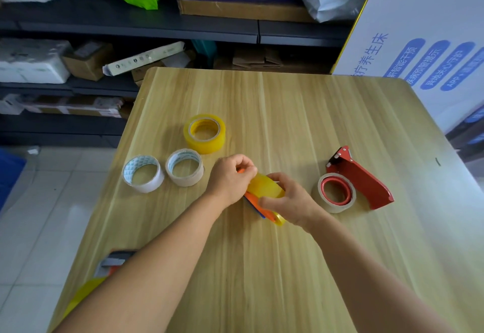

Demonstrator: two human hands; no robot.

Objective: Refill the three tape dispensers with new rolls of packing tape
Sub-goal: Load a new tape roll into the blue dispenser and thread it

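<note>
Both hands meet at the middle of the wooden table [288,123] on one orange dispenser [252,200] carrying a yellow tape roll [264,188]; left hand [230,178] has its fingers curled over the dispenser's far end, gripping it; right hand [288,201] wraps the yellow roll from the near-right side, thumb along its front. A blue part shows under the orange body, and a yellow loop [279,219] pokes out at the near end — can't tell what it belongs to. Relative to that dispenser: red dispenser [361,178] lies well to the right, already loaded with a whitish tape roll [336,192] on its red hub; a spare yellow roll [204,133] lies flat on the far-left side; two white rolls [184,167] [143,173] lie side by side to the left, close together, can't tell if they touch; a third dispenser [115,263], grey and orange, sits near-left at the table edge, mostly hidden by the left forearm, with something yellow [83,294] just nearer than it — partly hidden too. Beyond the table: dark shelving [131,23] with cardboard boxes and wrapped parcels; a white printed box [419,31] stands far-right.
</note>
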